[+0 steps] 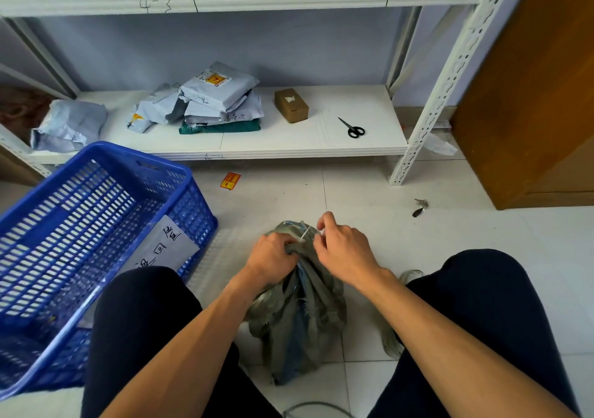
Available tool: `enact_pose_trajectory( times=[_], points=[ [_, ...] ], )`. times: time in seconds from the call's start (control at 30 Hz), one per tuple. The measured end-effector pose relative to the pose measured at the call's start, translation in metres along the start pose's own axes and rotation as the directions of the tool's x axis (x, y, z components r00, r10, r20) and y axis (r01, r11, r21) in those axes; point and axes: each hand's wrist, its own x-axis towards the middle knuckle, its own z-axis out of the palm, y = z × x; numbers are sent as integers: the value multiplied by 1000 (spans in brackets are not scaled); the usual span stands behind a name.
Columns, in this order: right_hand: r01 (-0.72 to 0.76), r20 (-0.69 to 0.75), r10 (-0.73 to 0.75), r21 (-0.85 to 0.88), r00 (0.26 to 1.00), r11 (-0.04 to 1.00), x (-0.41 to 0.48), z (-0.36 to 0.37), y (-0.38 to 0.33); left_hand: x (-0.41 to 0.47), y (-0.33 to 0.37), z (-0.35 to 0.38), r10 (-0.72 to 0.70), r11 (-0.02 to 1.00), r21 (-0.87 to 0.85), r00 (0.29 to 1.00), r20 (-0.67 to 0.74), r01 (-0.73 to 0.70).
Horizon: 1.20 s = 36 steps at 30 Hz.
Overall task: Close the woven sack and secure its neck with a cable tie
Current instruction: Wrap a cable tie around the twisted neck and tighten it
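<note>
A grey-green woven sack stands on the tiled floor between my knees, its top gathered into a bunched neck. My left hand grips the neck from the left. A thin white cable tie crosses the neck. My right hand pinches the tie on the right side of the neck with thumb and fingers. The tie's loop behind the neck is hidden by the folds and my fingers.
A blue plastic basket with a paper label lies tilted at my left. A low white shelf holds grey mail bags, a small cardboard box and black scissors. An orange sticker lies on the floor.
</note>
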Motion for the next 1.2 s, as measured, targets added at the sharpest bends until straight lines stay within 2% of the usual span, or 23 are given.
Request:
enact_pose_trajectory(
  times=[0.07, 0.17, 0.23, 0.4, 0.5, 0.7, 0.87, 1.0, 1.1, 1.2],
  points=[
    [-53, 97, 44, 83, 994, 995, -2, 1, -2, 2, -1, -4, -104, 990, -92, 995, 10, 105],
    [-63, 323, 14, 143, 946, 988, -10, 10, -6, 2, -1, -9, -229, 949, -216, 973, 21, 229],
    [-64, 387, -4, 163, 922, 985, -13, 16, -9, 3, 0, -10, -298, 922, -247, 954, 39, 298],
    [-159, 443, 20, 280, 896, 947, -14, 29, -13, 1, 5, -12, -334, 913, -216, 938, 97, 347],
    [-252, 504, 51, 340, 862, 906, -17, 37, -15, -2, 3, -11, -348, 889, -265, 927, 142, 375],
    [-418, 512, 166, 428, 843, 801, -21, 43, -25, -2, 4, -12, -414, 740, -486, 885, 215, 464],
    [-501, 530, 240, 431, 814, 751, -15, 42, -20, -1, -4, -18, -439, 663, -538, 852, 284, 521],
    [-390, 511, 200, 296, 836, 872, -5, 22, -4, 1, -12, -18, -403, 689, -512, 858, 317, 513],
    [-398, 541, 207, 263, 815, 879, 0, 11, 5, 0, -15, -20, -337, 765, -474, 898, 283, 436],
    [-425, 513, 223, 318, 829, 848, 5, -5, 18, 3, -20, -16, -294, 841, -409, 934, 205, 355]
  ],
)
